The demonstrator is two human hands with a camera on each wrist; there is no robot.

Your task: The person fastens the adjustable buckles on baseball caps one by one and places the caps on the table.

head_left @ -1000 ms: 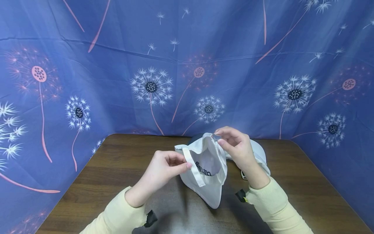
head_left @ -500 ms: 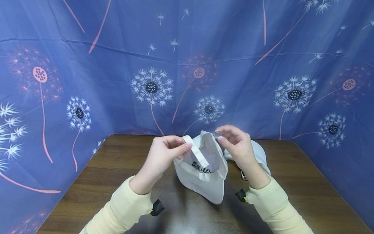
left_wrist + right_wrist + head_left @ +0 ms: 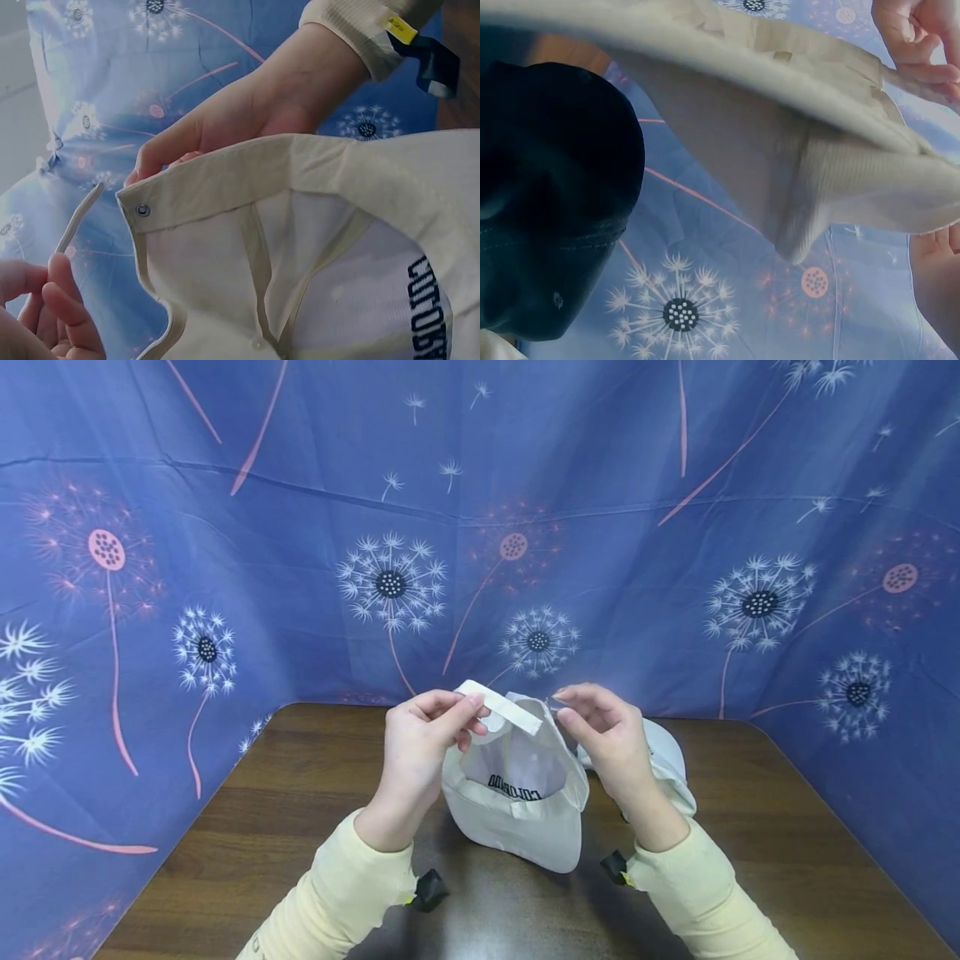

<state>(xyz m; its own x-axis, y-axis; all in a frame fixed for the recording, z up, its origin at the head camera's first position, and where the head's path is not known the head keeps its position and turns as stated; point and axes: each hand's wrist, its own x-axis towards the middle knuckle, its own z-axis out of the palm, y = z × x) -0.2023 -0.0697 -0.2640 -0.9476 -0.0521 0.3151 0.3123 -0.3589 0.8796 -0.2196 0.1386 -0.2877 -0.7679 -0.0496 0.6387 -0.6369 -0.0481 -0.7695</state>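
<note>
A white baseball cap [image 3: 517, 835], dark lettering showing inside its crown, hangs brim-down between both hands over the table. My left hand [image 3: 420, 739] pinches the cap's loose back strap [image 3: 501, 706] between thumb and fingers. On the other side, my right hand [image 3: 603, 731] pinches the back edge of the cap near its opening. The left wrist view shows a metal snap [image 3: 142, 211] at that edge's corner, beside the right hand's fingertips. There the strap [image 3: 79, 217] rises from the left hand [image 3: 56, 311], apart from the corner.
Another white cap [image 3: 666, 760] lies on the brown wooden table [image 3: 300, 793], behind my right forearm. A dark cap [image 3: 555, 202] appears at the left of the right wrist view. Blue dandelion-patterned cloth [image 3: 300, 568] encloses the table's back and sides.
My left hand has risen, lifting the strap from beside the cap's opening to above it, with its free end nearer my right hand. The brim has swung slightly right and up. My right hand stays nearly still.
</note>
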